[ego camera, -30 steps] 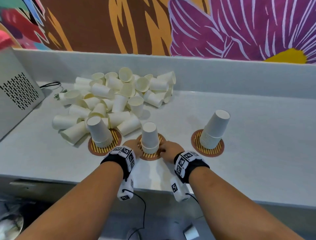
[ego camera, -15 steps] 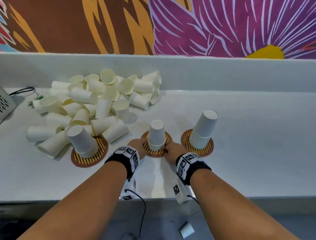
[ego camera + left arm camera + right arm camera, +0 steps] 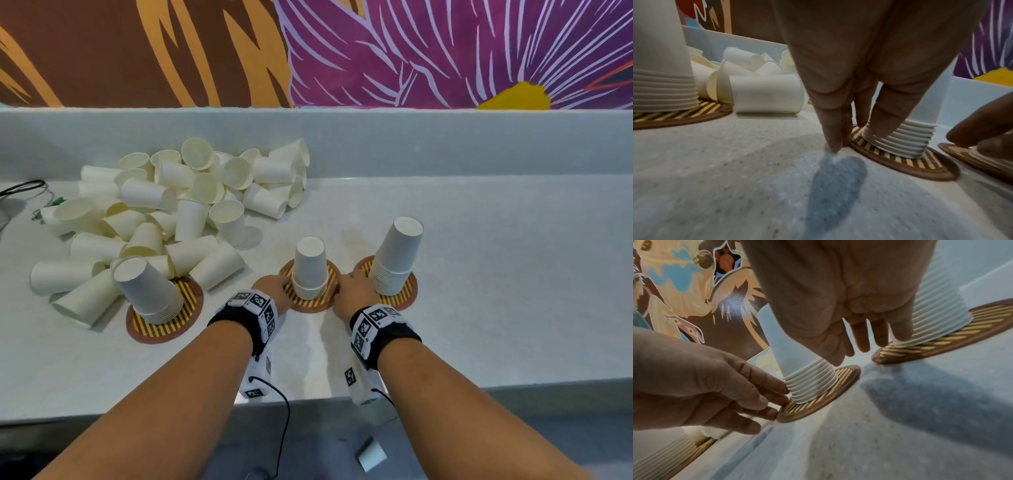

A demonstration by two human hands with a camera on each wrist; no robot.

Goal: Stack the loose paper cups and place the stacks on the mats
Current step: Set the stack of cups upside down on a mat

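Observation:
Three round striped mats lie in a row on the white counter, each bearing an upside-down stack of paper cups. The middle stack [image 3: 310,267] [image 3: 906,141] [image 3: 809,382] stands on the middle mat [image 3: 317,303] [image 3: 910,164] [image 3: 818,405]. My left hand [image 3: 274,286] [image 3: 855,129] touches that mat's left edge and the stack's rims with straight fingers. At its right edge my right hand [image 3: 352,287] [image 3: 849,337] rests, fingers straight too. The left stack [image 3: 147,291] leans on the left mat [image 3: 161,325]. The tall right stack [image 3: 397,257] stands on the right mat [image 3: 400,299].
A pile of loose cups [image 3: 178,212] lies behind and left of the mats, some touching the left mat. A black cable [image 3: 24,186] lies at the far left. The counter's front edge [image 3: 513,387] runs under my wrists. One cup [image 3: 371,454] lies on the floor.
Both hands have slid the middle mat with its stack to the right, closer to the right mat. The view has swung right, and the grey box at the left is out of frame.

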